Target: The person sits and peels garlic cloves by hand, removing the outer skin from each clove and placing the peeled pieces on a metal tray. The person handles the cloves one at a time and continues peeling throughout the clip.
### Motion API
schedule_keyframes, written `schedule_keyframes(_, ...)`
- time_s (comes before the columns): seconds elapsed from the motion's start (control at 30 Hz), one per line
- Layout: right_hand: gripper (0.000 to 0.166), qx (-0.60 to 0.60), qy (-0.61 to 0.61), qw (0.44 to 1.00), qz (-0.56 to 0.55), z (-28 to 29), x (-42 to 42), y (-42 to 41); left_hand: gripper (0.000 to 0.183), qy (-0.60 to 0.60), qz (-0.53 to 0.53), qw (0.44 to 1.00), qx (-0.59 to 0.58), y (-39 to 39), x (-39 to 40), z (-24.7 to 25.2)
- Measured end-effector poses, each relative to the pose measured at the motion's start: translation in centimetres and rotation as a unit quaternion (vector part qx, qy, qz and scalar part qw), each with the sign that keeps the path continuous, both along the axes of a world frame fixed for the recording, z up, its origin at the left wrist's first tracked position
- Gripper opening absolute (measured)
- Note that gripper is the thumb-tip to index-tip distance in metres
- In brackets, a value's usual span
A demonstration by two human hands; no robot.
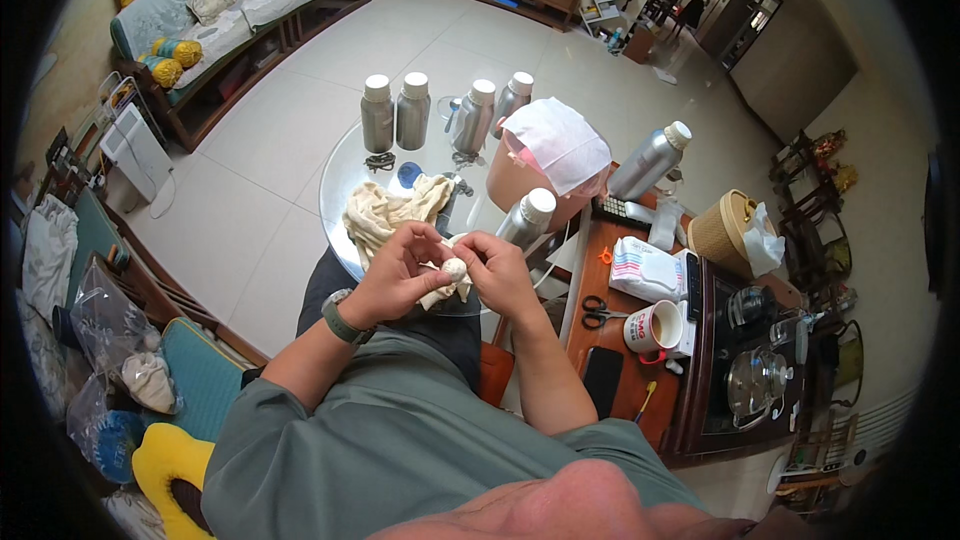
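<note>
My left hand [401,270] has a small round off-white piece [454,268] between thumb and fingers. Whether it is a separate ball or a bunched knot of cloth, I cannot tell. My right hand [496,268] meets it from the other side, thumb and forefinger pinched at the piece or the cloth by it; the exact contact is hidden. A crumpled cream cloth [382,211] lies on the round glass table [341,165], and part of it hangs below my hands. Just beyond my right hand stands an aluminium bottle [525,217] with a white cap.
Several more aluminium bottles [377,116] line the table's far side. A pink bucket [510,172] under a white cloth [562,142] stands to the right. The wooden side table [585,345] carries scissors [600,313], a mug [651,326], a wipes pack [645,270] and a phone [602,381].
</note>
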State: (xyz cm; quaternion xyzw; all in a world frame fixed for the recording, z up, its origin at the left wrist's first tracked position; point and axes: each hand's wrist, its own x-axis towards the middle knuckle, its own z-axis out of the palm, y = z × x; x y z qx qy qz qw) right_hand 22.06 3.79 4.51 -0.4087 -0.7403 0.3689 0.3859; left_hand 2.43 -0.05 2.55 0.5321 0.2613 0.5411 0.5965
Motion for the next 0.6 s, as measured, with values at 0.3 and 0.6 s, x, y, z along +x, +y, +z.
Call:
schedule_keyframes(0.3,0.019,-0.042,-0.024,0.988,0.145,2.5,0.6,-1.0,0.040,0.147,0.128,0.979,0.063,0.4,-0.4,-0.7)
schedule_keyframes(0.6,0.019,-0.001,-0.034,0.998,0.060,0.3,0.1,-0.1,0.040,-0.018,0.047,0.999,0.013,0.2,-0.2,-0.4)
